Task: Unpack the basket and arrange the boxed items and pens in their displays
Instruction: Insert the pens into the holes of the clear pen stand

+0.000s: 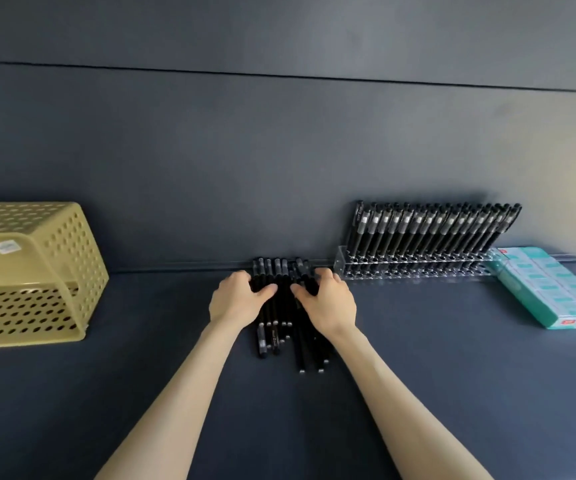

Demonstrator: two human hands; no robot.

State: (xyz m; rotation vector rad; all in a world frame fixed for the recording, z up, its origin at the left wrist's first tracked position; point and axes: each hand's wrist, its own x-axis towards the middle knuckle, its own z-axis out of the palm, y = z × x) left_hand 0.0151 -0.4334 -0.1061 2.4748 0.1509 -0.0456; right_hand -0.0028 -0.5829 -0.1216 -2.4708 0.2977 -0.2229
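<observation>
Your bare forearms [182, 393] reach forward over the dark table [452, 393], which carries everything here. Well to the left of the loose pile of pens [274, 332], a yellow perforated basket [71, 258] lies tipped on its side. Far to the right of the pile, a block of teal boxes [549, 292] lies flat by the wall. Just right of the pile, a clear rack [411, 271] holds a leaning row of black pens [432, 230]. The pile itself lies up against the wall. Your left hand [236, 299] curls over the pile's left side, thumb across the top. Your right hand [328, 303] curls over its right side. Both grip pens.
</observation>
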